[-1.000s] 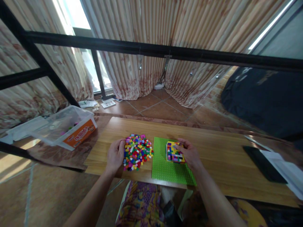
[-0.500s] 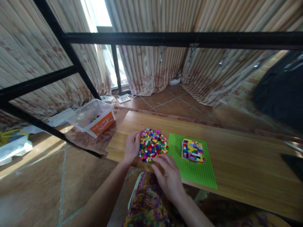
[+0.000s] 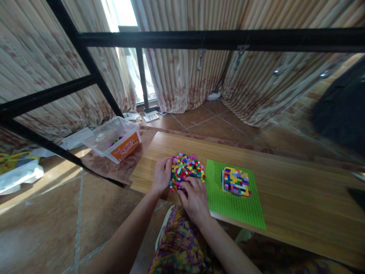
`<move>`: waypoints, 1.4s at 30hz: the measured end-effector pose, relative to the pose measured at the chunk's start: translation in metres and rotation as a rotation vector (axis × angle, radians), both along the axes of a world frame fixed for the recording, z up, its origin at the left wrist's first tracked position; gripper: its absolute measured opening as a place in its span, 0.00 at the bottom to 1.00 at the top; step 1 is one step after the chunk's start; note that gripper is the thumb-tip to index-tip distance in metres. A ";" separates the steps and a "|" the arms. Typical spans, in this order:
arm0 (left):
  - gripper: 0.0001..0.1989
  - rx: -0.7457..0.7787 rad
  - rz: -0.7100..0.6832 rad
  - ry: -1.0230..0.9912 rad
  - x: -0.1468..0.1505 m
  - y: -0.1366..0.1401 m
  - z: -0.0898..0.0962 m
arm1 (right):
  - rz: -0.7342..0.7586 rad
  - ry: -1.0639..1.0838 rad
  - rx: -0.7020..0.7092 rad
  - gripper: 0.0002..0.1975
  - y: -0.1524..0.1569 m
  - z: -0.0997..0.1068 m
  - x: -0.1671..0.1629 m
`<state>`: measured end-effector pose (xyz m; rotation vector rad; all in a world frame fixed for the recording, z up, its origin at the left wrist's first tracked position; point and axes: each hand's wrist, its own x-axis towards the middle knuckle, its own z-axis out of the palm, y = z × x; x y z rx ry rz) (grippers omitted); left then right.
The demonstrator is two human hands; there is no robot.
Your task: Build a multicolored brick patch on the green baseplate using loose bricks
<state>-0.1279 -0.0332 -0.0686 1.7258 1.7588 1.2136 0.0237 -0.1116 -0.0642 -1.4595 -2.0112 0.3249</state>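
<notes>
A heap of small multicoloured toy bricks (image 3: 185,167) lies on the wooden table. My left hand (image 3: 162,175) rests against the heap's left edge, fingers curled together with the thumb on top; whatever they may hold is hidden. Over the near side of the heap reaches my right hand (image 3: 196,199), its fingertips touching the bricks and its thumb a little apart from them. To the right, a green baseplate (image 3: 235,211) carries a block built of many coloured bricks (image 3: 236,180), with yellow, purple, red and white pieces on its upper face.
The wooden table (image 3: 299,190) runs off to the right, where a dark flat object (image 3: 356,197) lies at the edge. A clear plastic box (image 3: 125,146) with an orange label stands on the floor at left. Black metal bars (image 3: 171,39) cross in front of the curtains.
My right hand has moved forward and slightly left, onto the near part of the brick heap. The left hand stays beside the heap. The whole view has shifted slightly.
</notes>
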 end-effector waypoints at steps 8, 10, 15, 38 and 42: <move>0.19 -0.013 0.007 0.004 0.001 -0.001 0.003 | -0.075 0.041 -0.003 0.09 0.009 0.003 0.015; 0.19 -0.011 0.004 0.001 0.001 0.000 0.003 | -0.107 0.085 0.000 0.09 0.011 0.005 0.018; 0.20 -0.007 0.008 0.011 -0.001 0.000 0.001 | -0.196 0.277 -0.016 0.08 0.014 0.011 0.030; 0.23 -0.034 -0.007 0.046 -0.007 0.003 -0.001 | -0.617 1.195 -0.136 0.15 -0.003 0.043 0.116; 0.23 -0.032 -0.008 0.049 -0.007 0.004 0.000 | -0.683 1.200 -0.055 0.14 -0.003 0.037 0.135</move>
